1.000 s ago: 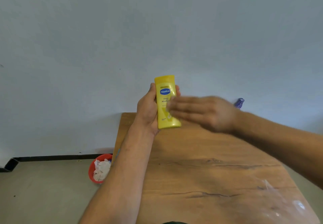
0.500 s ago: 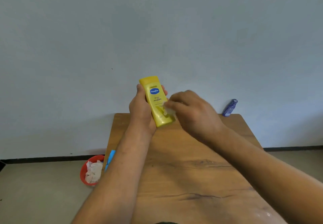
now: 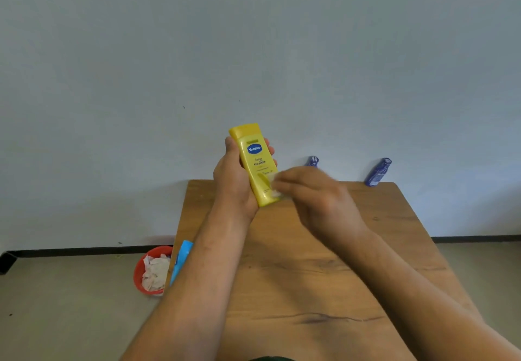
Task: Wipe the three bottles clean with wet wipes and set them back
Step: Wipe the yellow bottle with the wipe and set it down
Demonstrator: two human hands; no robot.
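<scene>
A yellow lotion bottle [image 3: 255,160] is held upright above the far edge of the wooden table [image 3: 324,262]; my left hand [image 3: 234,180] grips it from behind and the left. My right hand [image 3: 313,194] pinches a small white wet wipe [image 3: 274,181] against the bottle's lower front; it is motion-blurred. Two dark blue bottles stand at the table's far edge by the wall: one blue bottle [image 3: 313,161] is partly hidden behind my right hand, the other blue bottle [image 3: 378,172] is further right.
On the floor left of the table sits a red bowl [image 3: 141,273] filled with crumpled used wipes. A light blue wipes pack [image 3: 181,259] lies at the table's left edge. A pale wall stands right behind the table.
The camera view shifted left, bringing a second blue bottle into sight. My right hand with the wipe moved down the yellow bottle's front. My left hand keeps its grip.
</scene>
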